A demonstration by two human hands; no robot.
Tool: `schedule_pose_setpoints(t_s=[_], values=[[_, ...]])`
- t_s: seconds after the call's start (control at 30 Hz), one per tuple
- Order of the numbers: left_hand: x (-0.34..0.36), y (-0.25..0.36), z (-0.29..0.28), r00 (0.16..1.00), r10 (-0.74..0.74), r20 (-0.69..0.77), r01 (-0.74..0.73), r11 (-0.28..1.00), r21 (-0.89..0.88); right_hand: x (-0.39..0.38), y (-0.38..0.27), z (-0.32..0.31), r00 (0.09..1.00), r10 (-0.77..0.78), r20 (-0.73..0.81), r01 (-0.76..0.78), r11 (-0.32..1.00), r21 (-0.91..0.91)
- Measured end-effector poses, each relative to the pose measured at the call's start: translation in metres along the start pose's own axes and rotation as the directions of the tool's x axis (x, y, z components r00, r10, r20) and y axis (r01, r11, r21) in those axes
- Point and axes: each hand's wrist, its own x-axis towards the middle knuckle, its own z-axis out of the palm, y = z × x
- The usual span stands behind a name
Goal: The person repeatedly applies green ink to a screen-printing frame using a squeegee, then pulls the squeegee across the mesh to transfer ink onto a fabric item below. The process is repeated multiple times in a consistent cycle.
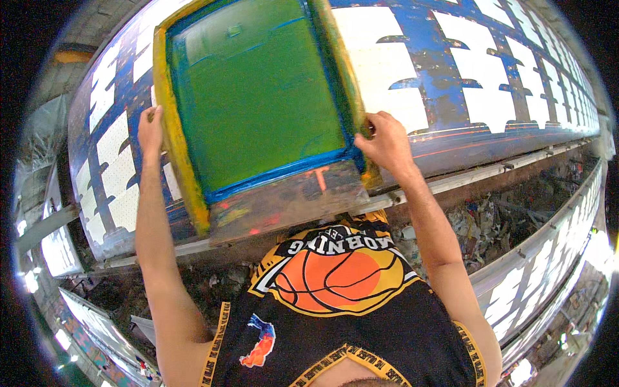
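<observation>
Your left hand (150,131) fingers curl around the left rail of the screen-printing frame (169,122), and your right hand (385,142) pinches its right rail near the front corner. The yellow frame, with green mesh (258,97) taped in blue, lies flat across the long printing table (451,97), at its near edge. White fabric pieces (380,64) line the blue table beside it.

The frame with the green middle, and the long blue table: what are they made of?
The frame, held by both hands, looks like wood: thick, square-edged bars, coated in yellow paint. Its green screen seems a fine, see-through mesh, edged with blue tape. The table has a hard top, probably painted board; its blue coat is chipped and flaking.
</observation>
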Motion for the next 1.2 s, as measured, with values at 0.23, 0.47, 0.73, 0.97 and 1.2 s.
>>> schedule_pose_setpoints(t_s=[0.23,0.47,0.73,0.97,1.2], values=[[-0.084,0.170,0.090,0.998,-0.057,-0.039,0.054,0.996,-0.073,-0.016,0.160,-0.076,0.998,0.056,0.012,-0.056,0.997,-0.062],[-0.117,0.232,0.124,0.995,-0.085,-0.059,0.084,0.996,-0.013,-0.027,0.225,-0.103,0.998,0.050,-0.045,-0.052,0.998,-0.035],[-0.129,0.241,0.145,0.995,-0.083,-0.056,0.086,0.995,0.052,-0.036,0.244,-0.110,0.994,0.095,0.054,-0.094,0.995,-0.015],[-0.126,0.236,0.157,0.997,-0.078,0.006,0.077,0.991,0.109,-0.038,0.244,-0.108,0.985,0.143,0.099,-0.146,0.989,0.017],[-0.122,0.228,0.157,0.993,0.011,0.120,-0.024,0.994,0.108,-0.075,0.163,-0.105,0.955,-0.291,0.056,0.291,0.957,-0.003]])
